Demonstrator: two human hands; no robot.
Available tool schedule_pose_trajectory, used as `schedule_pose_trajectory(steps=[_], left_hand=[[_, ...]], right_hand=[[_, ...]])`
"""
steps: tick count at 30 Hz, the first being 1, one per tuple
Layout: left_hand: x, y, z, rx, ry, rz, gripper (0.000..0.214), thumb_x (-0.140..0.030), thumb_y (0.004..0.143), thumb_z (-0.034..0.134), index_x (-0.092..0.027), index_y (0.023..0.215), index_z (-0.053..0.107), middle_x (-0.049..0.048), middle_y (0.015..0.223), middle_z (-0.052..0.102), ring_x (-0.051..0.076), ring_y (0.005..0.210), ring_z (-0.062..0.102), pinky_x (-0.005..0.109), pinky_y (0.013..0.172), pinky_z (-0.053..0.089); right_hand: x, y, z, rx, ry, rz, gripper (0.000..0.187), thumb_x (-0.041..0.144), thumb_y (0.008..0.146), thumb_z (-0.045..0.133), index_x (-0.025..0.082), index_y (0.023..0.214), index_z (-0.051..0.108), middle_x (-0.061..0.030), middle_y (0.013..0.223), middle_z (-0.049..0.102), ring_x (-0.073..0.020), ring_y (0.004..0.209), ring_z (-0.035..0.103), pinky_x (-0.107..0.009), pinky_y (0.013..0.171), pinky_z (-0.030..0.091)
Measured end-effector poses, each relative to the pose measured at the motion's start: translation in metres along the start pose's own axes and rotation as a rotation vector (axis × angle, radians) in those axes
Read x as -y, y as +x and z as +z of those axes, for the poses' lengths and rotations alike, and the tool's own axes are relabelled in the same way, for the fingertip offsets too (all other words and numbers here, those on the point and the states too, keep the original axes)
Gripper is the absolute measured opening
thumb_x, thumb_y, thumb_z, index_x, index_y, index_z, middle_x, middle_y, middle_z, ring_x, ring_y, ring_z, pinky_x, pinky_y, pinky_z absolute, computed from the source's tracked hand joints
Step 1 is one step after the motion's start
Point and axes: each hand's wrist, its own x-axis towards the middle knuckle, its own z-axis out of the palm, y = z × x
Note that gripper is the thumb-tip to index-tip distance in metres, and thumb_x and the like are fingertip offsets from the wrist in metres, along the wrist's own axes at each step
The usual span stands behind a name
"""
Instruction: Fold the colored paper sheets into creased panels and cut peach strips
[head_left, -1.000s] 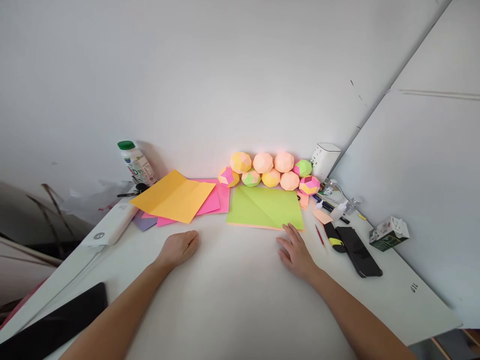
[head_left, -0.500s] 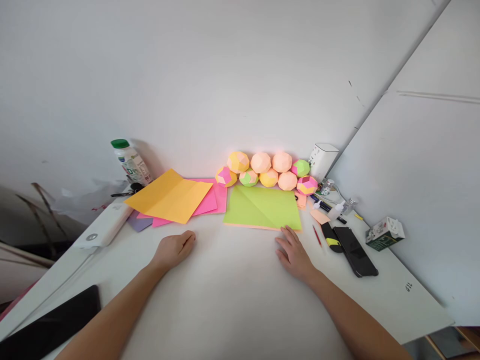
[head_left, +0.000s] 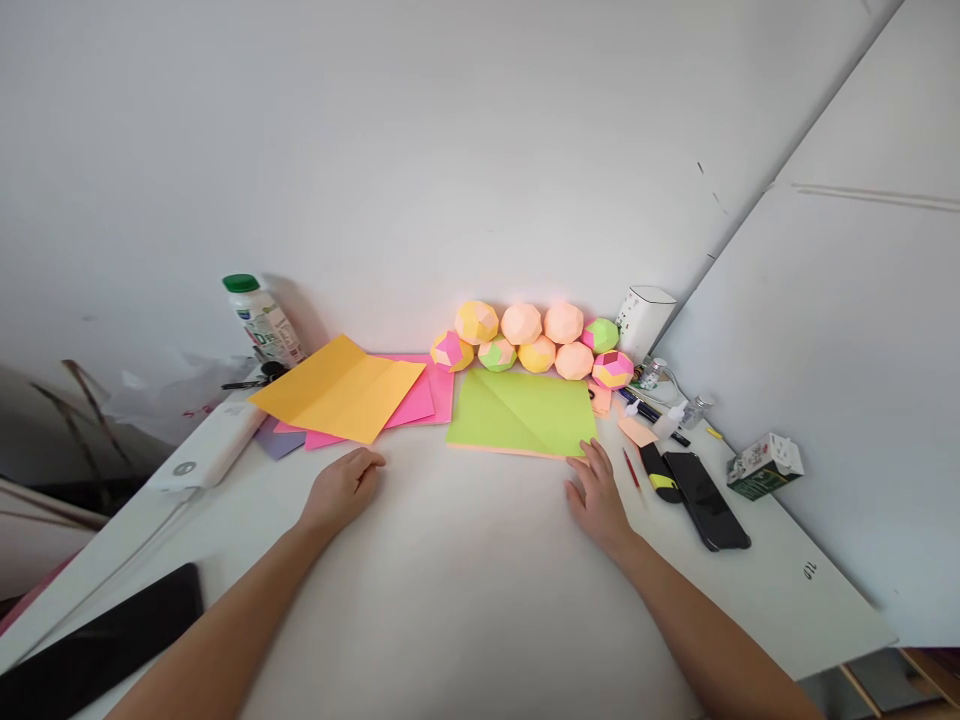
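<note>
Right hand [head_left: 600, 497] edged forward to touch green sheet [head_left: 521, 410]; left hand [head_left: 341, 490] lies apart.

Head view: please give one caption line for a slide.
On a white table, the right hand reaches a green sheet; the left hand lies near an orange sheet.

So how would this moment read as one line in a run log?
left hand: resting on table, near orange paper | right hand: fingertips at green paper corner | phone: right of it
</note>
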Motion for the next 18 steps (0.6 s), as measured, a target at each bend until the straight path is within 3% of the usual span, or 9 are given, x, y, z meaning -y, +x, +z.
schedule_pose_trajectory(steps=[7, 13, 15, 18], left_hand=[[-0.008, 0.003, -0.003, 0.128, 0.068, 0.024, 0.021, -0.029, 0.076, 0.035, -0.024, 0.071, 0.055, -0.0020, 0.067, 0.066, 0.018, 0.063, 0.059, 0.026, 0.056, 0.037], [-0.011, 0.007, -0.009, 0.161, 0.059, 0.004, 0.020, -0.028, 0.074, 0.034, -0.024, 0.064, 0.051, -0.0024, 0.060, 0.062, 0.018, 0.059, 0.057, 0.025, 0.055, 0.035], [-0.010, 0.008, -0.011, 0.155, 0.044, -0.007, 0.020, -0.028, 0.074, 0.034, -0.024, 0.065, 0.051, -0.0027, 0.063, 0.063, 0.017, 0.061, 0.058, 0.025, 0.055, 0.036], [-0.009, 0.009, -0.011, 0.144, 0.026, -0.026, 0.020, -0.028, 0.074, 0.034, -0.024, 0.067, 0.053, -0.0032, 0.067, 0.066, 0.017, 0.064, 0.060, 0.024, 0.057, 0.038]], right_hand=[[0.011, 0.014, 0.004, 0.014, 0.055, -0.096, 0.028, 0.020, 0.091, 0.040, 0.016, 0.111, 0.059, -0.0163, 0.132, 0.048, -0.0287, 0.135, 0.032, -0.053, 0.104, 0.040], [0.028, 0.065, 0.031, 0.147, -0.002, -0.159, 0.034, 0.029, 0.090, 0.048, 0.014, 0.118, 0.058, -0.0166, 0.139, 0.043, -0.0297, 0.139, 0.023, -0.051, 0.108, 0.035], [0.033, 0.081, 0.046, 0.214, -0.026, -0.174, 0.042, 0.034, 0.087, 0.054, 0.012, 0.122, 0.055, -0.0185, 0.138, 0.044, -0.0311, 0.135, 0.031, -0.049, 0.104, 0.039], [0.036, 0.094, 0.064, 0.306, -0.061, -0.189, 0.033, 0.034, 0.088, 0.055, 0.014, 0.114, 0.060, -0.0169, 0.122, 0.058, -0.0278, 0.119, 0.050, -0.044, 0.098, 0.045]])
